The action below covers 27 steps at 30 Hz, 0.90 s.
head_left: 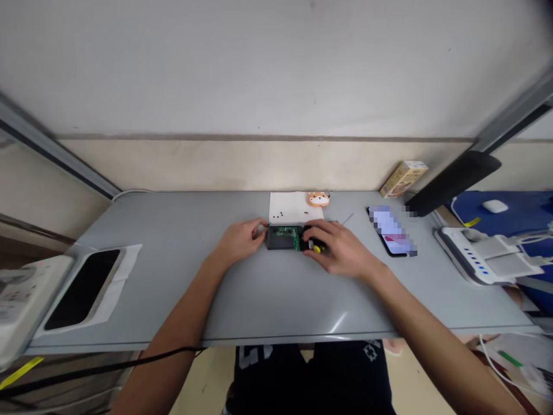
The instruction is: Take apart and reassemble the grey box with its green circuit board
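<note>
A flat black device casing (280, 241) with a green circuit board (296, 236) exposed lies on the grey desk in front of me. My left hand (244, 239) is closed at the casing's left end, thumb and fingers against its edge. Over the right end, my right hand (339, 246) is curled, fingertips at the dark part beside the board. A yellow and black handle end (318, 249) shows under its fingers, and a thin metal shaft (348, 218) sticks out beyond the knuckles; it looks like a screwdriver. The palm hides the middle of it.
Behind the casing lies white paper (290, 206) with several tiny dark screws (277, 215) and an orange animal-faced item (318, 199). To the right are a lit phone (391, 230), a small box (404, 177) and a charging station (479, 256). Another phone (84, 288) lies left.
</note>
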Tool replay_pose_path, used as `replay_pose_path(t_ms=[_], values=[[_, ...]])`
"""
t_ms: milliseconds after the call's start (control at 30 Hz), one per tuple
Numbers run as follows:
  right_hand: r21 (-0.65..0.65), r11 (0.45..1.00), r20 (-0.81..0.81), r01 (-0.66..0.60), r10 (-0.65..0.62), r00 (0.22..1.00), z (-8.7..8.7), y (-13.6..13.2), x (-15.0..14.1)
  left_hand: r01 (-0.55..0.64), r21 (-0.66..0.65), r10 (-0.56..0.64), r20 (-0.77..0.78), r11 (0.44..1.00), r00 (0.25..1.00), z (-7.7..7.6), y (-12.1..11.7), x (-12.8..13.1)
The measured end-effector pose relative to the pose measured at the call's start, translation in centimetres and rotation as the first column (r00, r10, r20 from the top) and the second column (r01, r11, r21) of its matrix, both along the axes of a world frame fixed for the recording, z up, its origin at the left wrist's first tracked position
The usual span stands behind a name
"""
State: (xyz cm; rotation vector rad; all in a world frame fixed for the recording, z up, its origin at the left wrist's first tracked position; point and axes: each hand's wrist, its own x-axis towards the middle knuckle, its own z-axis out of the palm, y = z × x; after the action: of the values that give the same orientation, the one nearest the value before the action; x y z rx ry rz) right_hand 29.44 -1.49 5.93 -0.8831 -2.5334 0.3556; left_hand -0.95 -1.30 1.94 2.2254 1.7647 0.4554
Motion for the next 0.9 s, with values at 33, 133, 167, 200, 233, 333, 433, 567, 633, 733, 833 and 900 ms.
replay_pose_path(t_ms=[33,133,167,200,233,333,433,567,633,733,833,900], values=[[0.014,1.000,0.025,-0.003,0.003,1.000,0.0,0.9,-0.5,0.005,-0.005,-0.005,0.004,1.000,1.000,0.0,0.0,0.0],[0.048,0.999,0.086,-0.001,-0.003,0.996,-0.8,2.6,-1.7,0.013,-0.001,-0.013,0.018,1.000,1.000,-0.2,0.1,0.0],[0.049,0.999,0.090,0.002,-0.006,0.996,-1.3,2.8,-1.9,0.016,0.000,-0.016,0.021,1.000,1.000,-0.3,0.1,0.0],[0.049,0.999,0.086,0.003,-0.008,0.996,-1.8,2.9,-2.1,0.017,-0.002,-0.017,0.021,1.000,1.000,-0.3,0.1,0.0],[0.050,0.999,0.074,0.004,-0.007,0.997,-2.3,2.8,-2.3,0.019,-0.007,-0.019,0.019,1.000,1.000,-0.3,0.1,0.0],[0.062,0.998,0.025,0.004,-0.005,1.000,-3.4,2.5,-2.4,0.024,-0.011,-0.024,-0.003,1.000,1.000,-0.2,0.0,0.1],[0.046,0.999,-0.026,0.009,-0.008,1.000,-3.7,2.4,-2.3,0.043,0.007,-0.043,-0.022,0.999,0.999,-0.1,-0.1,0.2],[0.021,1.000,-0.049,0.012,-0.011,0.999,-3.5,2.5,-2.2,0.062,0.023,-0.062,-0.033,0.998,0.998,-0.1,-0.1,0.2],[0.022,1.000,-0.016,0.008,-0.008,1.000,-3.3,2.5,-2.2,0.062,0.016,-0.061,-0.024,0.998,0.998,-0.2,-0.1,0.2],[0.004,1.000,0.060,0.008,-0.009,0.998,-2.9,2.4,-2.3,0.057,0.009,-0.057,0.001,0.998,0.998,-0.3,-0.1,0.1],[-0.032,0.999,0.106,0.036,-0.033,0.994,-2.4,2.3,-2.7,0.049,0.010,-0.049,0.013,0.999,0.999,-0.3,-0.1,0.1],[-0.049,0.998,0.117,0.040,-0.034,0.993,-2.4,2.2,-2.9,0.033,0.021,-0.033,0.005,0.999,0.999,-0.3,-0.1,0.1]])
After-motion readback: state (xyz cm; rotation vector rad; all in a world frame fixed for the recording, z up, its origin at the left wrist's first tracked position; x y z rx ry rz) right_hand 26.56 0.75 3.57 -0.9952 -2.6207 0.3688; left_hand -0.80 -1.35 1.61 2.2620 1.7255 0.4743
